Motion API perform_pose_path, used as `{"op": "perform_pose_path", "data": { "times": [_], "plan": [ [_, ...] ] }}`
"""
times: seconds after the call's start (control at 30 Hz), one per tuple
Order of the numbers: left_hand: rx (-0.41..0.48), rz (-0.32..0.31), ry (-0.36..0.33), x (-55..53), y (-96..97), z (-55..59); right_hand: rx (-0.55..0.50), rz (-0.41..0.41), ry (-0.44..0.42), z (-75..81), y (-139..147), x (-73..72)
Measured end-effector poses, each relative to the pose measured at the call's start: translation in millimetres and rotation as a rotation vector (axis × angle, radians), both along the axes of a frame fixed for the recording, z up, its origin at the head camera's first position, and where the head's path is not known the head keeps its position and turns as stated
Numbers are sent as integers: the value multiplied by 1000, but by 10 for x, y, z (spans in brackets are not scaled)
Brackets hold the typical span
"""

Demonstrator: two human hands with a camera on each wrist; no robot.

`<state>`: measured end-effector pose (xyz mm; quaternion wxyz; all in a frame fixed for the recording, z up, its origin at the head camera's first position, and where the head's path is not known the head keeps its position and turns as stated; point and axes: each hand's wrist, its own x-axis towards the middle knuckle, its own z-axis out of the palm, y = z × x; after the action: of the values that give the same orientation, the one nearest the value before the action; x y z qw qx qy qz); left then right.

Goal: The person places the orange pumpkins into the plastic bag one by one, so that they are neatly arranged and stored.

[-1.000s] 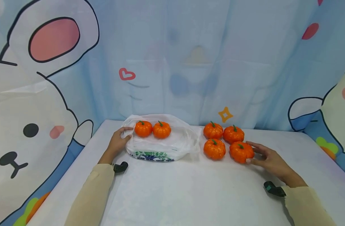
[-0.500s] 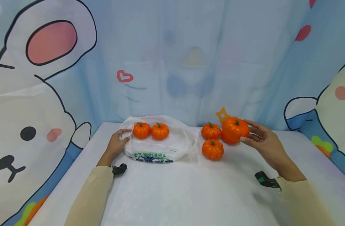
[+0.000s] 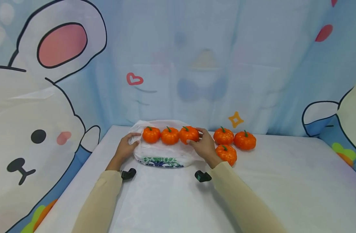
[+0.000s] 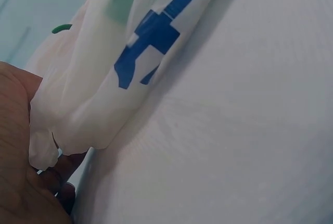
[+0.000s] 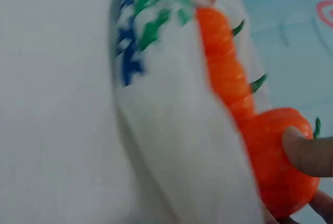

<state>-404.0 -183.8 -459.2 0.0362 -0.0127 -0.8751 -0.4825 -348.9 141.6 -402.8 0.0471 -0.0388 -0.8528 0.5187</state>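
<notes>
A white plastic bag (image 3: pixel 166 153) with a green and blue tree print lies on its side, its mouth spread. Two small orange pumpkins (image 3: pixel 151 135) with green stems sit side by side in it. My left hand (image 3: pixel 124 150) pinches the bag's left edge; in the left wrist view the thin plastic (image 4: pixel 99 99) lies between thumb and fingers. My right hand (image 3: pixel 206 145) grips a third pumpkin (image 3: pixel 189 135) at the right end of that row, thumb in front and fingers behind. In the right wrist view this pumpkin (image 5: pixel 276 156) is at the bag's opening, beside the others.
Three more orange pumpkins (image 3: pixel 245 140) stand on the white table (image 3: pixel 172 200) right of the bag, two behind and one in front, partly hidden by my right forearm. A light blue cartoon curtain (image 3: pixel 253 81) hangs behind the table.
My right hand has lifted the front right pumpkin from the group and carried it left into the bag's mouth beside the other two. The left hand keeps its hold on the bag edge.
</notes>
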Motion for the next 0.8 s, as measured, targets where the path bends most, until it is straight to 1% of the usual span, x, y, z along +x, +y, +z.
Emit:
{"op": "perform_pose_path", "data": {
  "times": [0.07,0.13,0.27,0.33,0.5,0.63,0.73,0.8],
  "plan": [
    [-3,0,-1,1,10,-11,31,-68,-24,-79,-14,-64],
    [-7,0,8,4,12,-13,54,-107,-42,-135,-21,-109],
    [-4,-4,31,3,10,-7,73,-133,-71,-183,-55,-154],
    [-4,-6,31,-1,15,1,89,-140,-84,-188,-73,-166],
    [-8,-2,11,-2,26,16,146,-129,-129,-189,-110,-183],
    [6,3,5,-1,24,13,202,-107,-142,-179,-119,-201],
    [7,1,5,-3,20,9,249,-92,-125,-134,-110,-193],
    [2,1,4,-4,16,8,293,-71,-87,-63,-99,-156]
  ]
}}
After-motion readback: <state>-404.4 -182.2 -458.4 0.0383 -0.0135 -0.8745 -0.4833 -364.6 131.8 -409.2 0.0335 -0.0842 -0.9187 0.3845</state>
